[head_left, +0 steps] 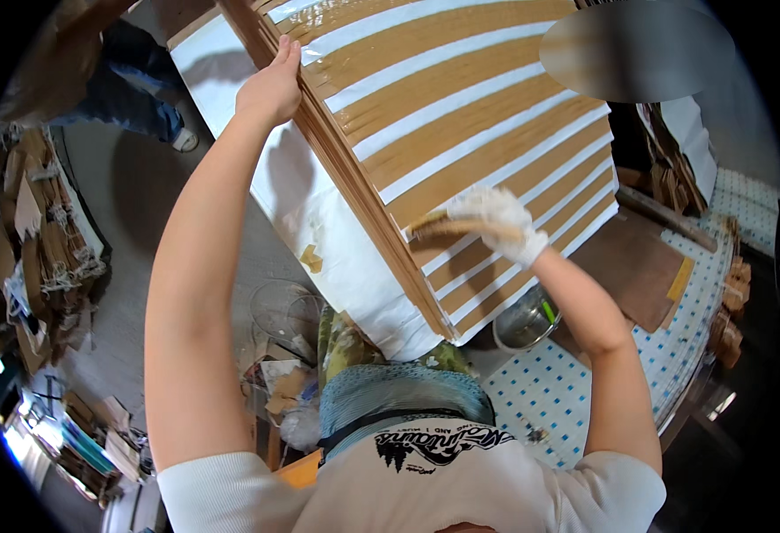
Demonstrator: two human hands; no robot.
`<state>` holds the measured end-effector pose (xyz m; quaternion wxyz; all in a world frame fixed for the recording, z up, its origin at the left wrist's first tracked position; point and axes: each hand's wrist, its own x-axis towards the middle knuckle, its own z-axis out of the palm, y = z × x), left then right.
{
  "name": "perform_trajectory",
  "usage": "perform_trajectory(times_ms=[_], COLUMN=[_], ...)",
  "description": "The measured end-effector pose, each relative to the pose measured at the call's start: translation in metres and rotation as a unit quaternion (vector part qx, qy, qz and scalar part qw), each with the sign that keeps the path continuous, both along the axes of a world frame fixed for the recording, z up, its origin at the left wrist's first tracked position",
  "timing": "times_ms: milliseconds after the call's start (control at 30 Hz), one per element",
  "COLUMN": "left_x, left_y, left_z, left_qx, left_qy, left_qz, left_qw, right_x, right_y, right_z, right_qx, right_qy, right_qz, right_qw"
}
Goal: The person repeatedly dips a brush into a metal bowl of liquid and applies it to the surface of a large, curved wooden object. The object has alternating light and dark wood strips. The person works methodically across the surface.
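Observation:
A stack of long brown wooden strips point(354, 173) runs diagonally along the left edge of a board of wide brown and white stripes point(461, 111). My bare left hand point(273, 86) lies against the upper part of the strips, its visible fingers stretched out along them; the thumb is hidden. In a white glove, my right hand point(501, 222) is closed around a brush point(447, 226) with a tan, wooden-looking body. The brush's left end is over the striped surface, close beside the strips. Motion blurs the glove, and I cannot tell whether the brush touches the surface.
White sheeting point(345, 249) covers the table left of the strips. A metal pot point(525, 324) with a green item stands below my right forearm, near a brown board point(629, 262). Scrap pieces point(39, 231) are heaped at the left. Another person's legs point(128, 80) show at upper left.

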<state>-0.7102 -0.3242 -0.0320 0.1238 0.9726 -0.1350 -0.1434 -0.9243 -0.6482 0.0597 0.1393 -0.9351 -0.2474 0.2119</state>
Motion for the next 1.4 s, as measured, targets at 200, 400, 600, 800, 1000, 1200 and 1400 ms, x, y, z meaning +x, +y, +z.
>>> perform_trajectory(times_ms=[200, 400, 600, 800, 1000, 1200, 1400], left_x=[0.001, 0.008, -0.122, -0.219, -0.212, -0.203, -0.171], left_y=[-0.010, 0.016, -0.042, -0.089, -0.091, -0.089, -0.080], left_z=[-0.010, -0.032, -0.007, -0.039, -0.028, -0.040, -0.032], left_qx=[-0.062, -0.215, -0.262, -0.121, 0.009, -0.052, 0.065], left_qy=[-0.039, -0.075, -0.223, -0.152, -0.123, -0.134, -0.009], left_qz=[-0.007, -0.008, 0.026, -0.063, -0.066, -0.071, -0.059], left_qw=[0.997, 0.974, 0.939, 0.979, 0.990, 0.987, 0.996], right_x=[0.053, -0.057, -0.192, -0.322, -0.464, -0.499, -0.463], right_y=[0.008, -0.012, -0.042, -0.084, -0.151, -0.237, -0.253], right_z=[-0.034, -0.101, -0.082, -0.132, -0.176, -0.174, -0.239], right_qx=[0.072, 0.075, 0.090, 0.319, 0.194, 0.103, 0.133], right_qy=[-0.240, -0.271, -0.099, 0.105, 0.036, 0.113, 0.109], right_qz=[-0.148, -0.194, -0.266, -0.548, -0.798, -0.884, -0.822], right_qw=[0.957, 0.940, 0.955, 0.766, 0.569, 0.442, 0.543])
